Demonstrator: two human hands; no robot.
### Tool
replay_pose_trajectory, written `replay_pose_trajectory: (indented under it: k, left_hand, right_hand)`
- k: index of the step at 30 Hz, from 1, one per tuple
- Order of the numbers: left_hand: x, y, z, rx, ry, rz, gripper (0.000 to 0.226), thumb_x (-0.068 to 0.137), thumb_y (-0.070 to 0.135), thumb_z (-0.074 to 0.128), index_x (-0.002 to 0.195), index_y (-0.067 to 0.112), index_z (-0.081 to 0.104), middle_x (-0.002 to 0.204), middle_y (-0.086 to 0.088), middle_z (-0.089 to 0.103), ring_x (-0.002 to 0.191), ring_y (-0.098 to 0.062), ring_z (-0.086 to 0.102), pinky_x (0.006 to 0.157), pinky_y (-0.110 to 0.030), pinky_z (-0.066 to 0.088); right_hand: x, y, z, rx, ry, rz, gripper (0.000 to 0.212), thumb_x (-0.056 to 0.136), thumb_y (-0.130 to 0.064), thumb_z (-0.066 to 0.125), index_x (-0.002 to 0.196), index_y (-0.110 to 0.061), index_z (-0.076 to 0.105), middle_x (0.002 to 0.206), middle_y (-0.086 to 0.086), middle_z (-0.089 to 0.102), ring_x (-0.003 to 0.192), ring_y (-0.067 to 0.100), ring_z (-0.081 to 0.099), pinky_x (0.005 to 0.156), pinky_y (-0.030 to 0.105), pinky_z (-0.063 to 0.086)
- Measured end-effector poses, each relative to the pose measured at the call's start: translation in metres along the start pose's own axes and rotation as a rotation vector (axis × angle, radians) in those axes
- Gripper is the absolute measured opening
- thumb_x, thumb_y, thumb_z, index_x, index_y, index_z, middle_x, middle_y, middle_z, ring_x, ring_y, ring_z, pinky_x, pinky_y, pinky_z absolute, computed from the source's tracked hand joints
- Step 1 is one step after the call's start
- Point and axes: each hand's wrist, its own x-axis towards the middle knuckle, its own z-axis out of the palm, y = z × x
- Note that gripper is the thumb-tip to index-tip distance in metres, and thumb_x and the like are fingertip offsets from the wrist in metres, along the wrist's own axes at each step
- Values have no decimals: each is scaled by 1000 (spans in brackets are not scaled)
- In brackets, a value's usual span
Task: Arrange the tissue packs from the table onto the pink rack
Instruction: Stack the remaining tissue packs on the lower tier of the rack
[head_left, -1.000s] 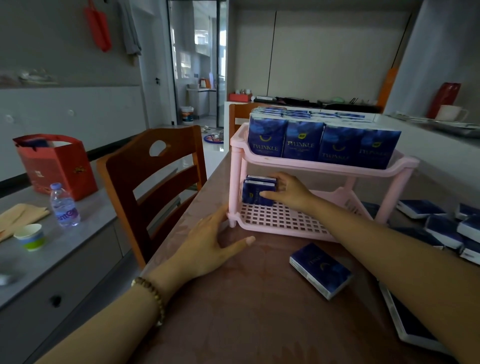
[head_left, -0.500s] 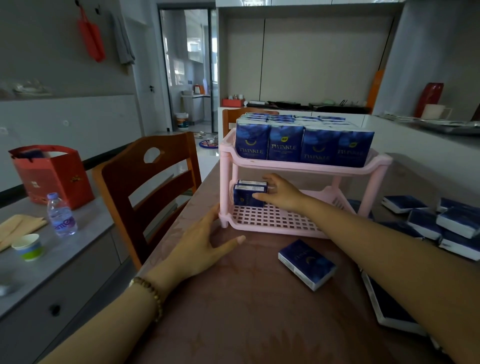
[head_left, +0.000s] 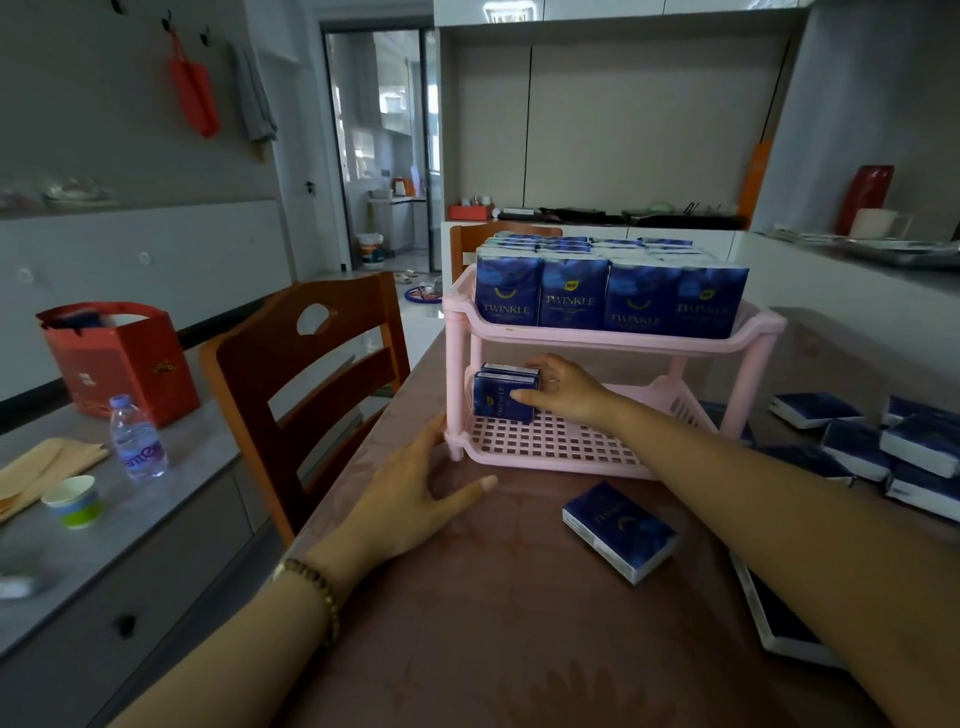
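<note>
The right hand (head_left: 566, 395) reaches into the rack (head_left: 613, 345). Its grip grasps the lower packs (head_left: 501, 400), thumb on the front face and fingers over the top. They stand upright on the bottom shelf, at the rack's 9 o'clock corner. The left hand (head_left: 415, 499) lies released on the counter (head_left: 519, 623), fingertips at the rack's front leg (head_left: 454, 405).

Risks, as I judge them:
- The lower packs stand on narrow ends with nothing at their 3 o'clock side, so letting go carelessly may topple them across the grid.
- The wrist sits close under the upper shelf. Lifting it on the way out could jolt the rack and tip the top packs (head_left: 571, 299), which rise well above the rim.
- If the left hand lifts off, the light rack may slide toward 12 o'clock under a push.

Counts:
- Rack: one, with two shelves.
- Top packs: four in the front row, with more rows behind that I cannot count.
- Lower packs: two.
- On the counter: one loose pack (head_left: 618, 530) at 5 o'clock from the rack, and a heap (head_left: 857, 449) of at least five at 3 o'clock, cut off by the frame edge.
</note>
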Motion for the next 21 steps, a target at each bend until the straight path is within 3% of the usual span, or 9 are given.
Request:
replay_pose_trajectory:
  k: [10,16,18,21]
  left_hand:
    - [1,-1,0,-8,-18,-17,93,68,63,56,145,28,19,150,3,35,131,-14,41,106,-30,36]
    - [1,-3,1,-12,-16,-44,89,74,56,61,145,26,18,150,1,34,131,-17,42,106,-35,41]
    - [-1,-3,1,19,39,-33,90,69,63,59,142,24,23,145,-1,38,125,-17,45,103,-36,44]
    - [-4,1,3,33,230,32,73,75,51,66,131,20,32,128,-2,41,112,-13,45,93,-25,44]
  right_hand:
    - [-1,1,3,-63,-16,-27,74,76,-16,76,137,-12,34,137,12,47,121,24,50,97,32,44]
    - [-21,-10,-10,-114,7,-67,74,79,-15,73,140,-9,32,145,6,38,129,21,42,93,22,35]
    - [-31,-13,-17,-139,-2,-75,73,80,-19,72,140,-11,31,146,5,37,131,21,40,94,22,34]
    - [-51,-13,-29,-165,-44,-71,75,81,-26,71,142,-15,29,148,2,34,133,21,38,97,26,36]
